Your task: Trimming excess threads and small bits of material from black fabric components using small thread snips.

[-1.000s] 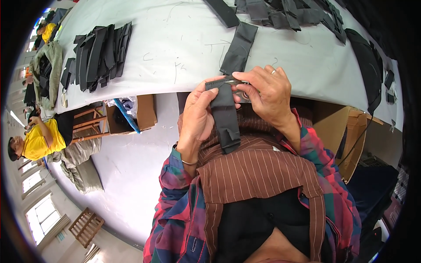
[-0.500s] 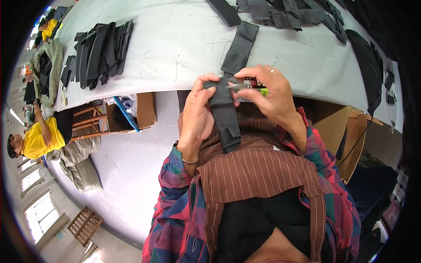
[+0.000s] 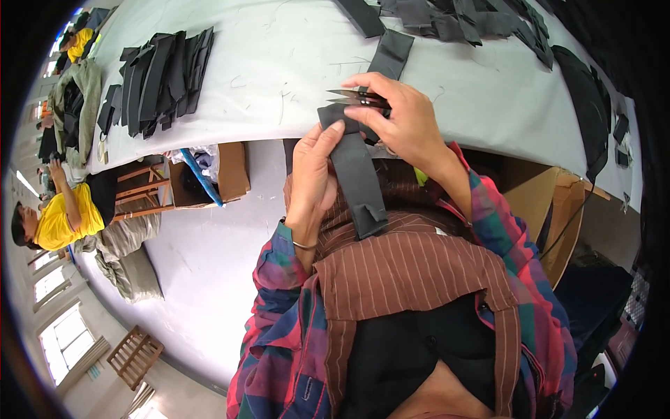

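Note:
Closed at thumb and fingers, my left hand (image 3: 310, 167) pinches the upper part of a flat black fabric strip (image 3: 357, 178). The strip hangs off the table edge toward my apron, its lower end slightly folded. Just above the strip's top, my right hand (image 3: 415, 126) grips dark-handled thread snips (image 3: 347, 97), whose two pointed blades are apart and face left. Another black strip (image 3: 392, 52) lies on the table beyond my right hand; its near end is hidden behind that hand.
On the white-covered table (image 3: 265, 63), a row of black strips (image 3: 157, 80) lies at left and a loose pile (image 3: 453, 21) at the far side. Cut threads are scattered about. Cardboard boxes (image 3: 232, 171) stand below. A person in yellow (image 3: 66, 220) is at far left.
My right hand and the snips have moved up and left, from beside the strip to above its top end. My left hand keeps its pinch, and the strip has shifted slightly.

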A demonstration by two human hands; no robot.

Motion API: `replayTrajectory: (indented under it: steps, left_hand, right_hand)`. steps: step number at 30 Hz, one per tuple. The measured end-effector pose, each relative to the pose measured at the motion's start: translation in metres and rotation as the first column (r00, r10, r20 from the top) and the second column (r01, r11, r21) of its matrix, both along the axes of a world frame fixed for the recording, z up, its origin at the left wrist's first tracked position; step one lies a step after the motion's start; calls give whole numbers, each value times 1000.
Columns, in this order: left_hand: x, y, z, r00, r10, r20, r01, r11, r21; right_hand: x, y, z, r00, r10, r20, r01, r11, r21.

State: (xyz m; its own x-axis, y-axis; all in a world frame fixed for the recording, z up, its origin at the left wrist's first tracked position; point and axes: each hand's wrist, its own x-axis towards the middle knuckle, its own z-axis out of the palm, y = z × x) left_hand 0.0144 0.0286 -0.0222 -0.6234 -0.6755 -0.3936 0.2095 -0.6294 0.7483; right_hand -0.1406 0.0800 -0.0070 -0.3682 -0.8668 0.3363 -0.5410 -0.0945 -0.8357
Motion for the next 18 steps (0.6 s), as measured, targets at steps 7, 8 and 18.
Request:
replayTrajectory:
  steps: [7,8,18]
  left_hand:
    - [9,-7,-18,991,119,-62,-103,971,216]
    - [7,-5,-19,991,117,-63,-101,971,218]
    - [4,-2,-16,989,134,-69,-115,968,225]
  right_hand:
    - [1,49,-8,956,74,-283,-70,997,26]
    - [2,52,-9,949,80,-304,-76,997,25]
    - [-4,46,-19,1000,27,7,-28,995,95]
